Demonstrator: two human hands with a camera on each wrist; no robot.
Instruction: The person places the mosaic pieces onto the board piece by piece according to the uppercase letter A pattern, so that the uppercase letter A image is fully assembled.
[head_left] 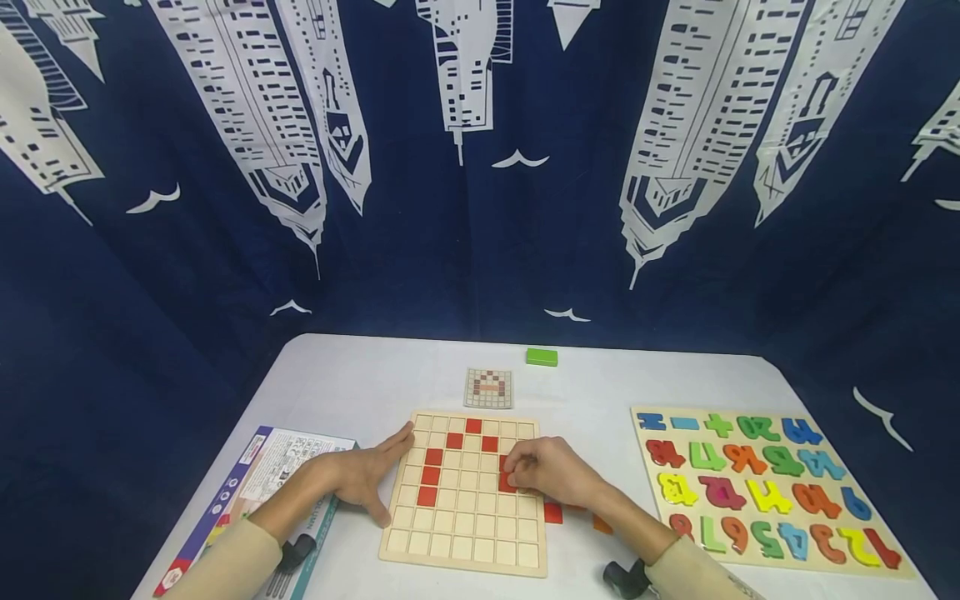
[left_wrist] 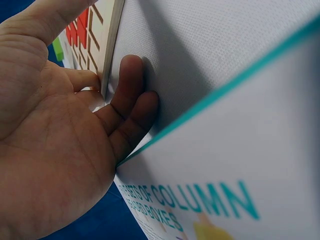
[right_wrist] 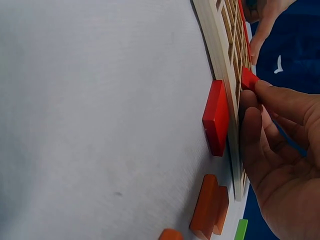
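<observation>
A wooden grid board (head_left: pixel 462 550) lies on the white table, with several red square tiles (head_left: pixel 430 476) set in its cells. My left hand (head_left: pixel 363 479) is spread along the board's left edge, its fingertips and thumb touching the rim. Over the board's right side, my right hand (head_left: pixel 547 468) pinches a red tile (right_wrist: pixel 248 80) between thumb and fingers; the fingers partly cover the cells there. One loose red tile (head_left: pixel 552 512) lies by the board's right edge, close to some orange pieces (right_wrist: pixel 205 207). A small pattern card (head_left: pixel 488 388) sits just beyond the board.
To the right is a wooden tray (head_left: pixel 652 533) of coloured number and symbol pieces. A printed box or booklet (head_left: pixel 296 454) lies under the left forearm. At the far edge stands a green block (head_left: pixel 542 357), before a dark blue curtain (head_left: pixel 465 250).
</observation>
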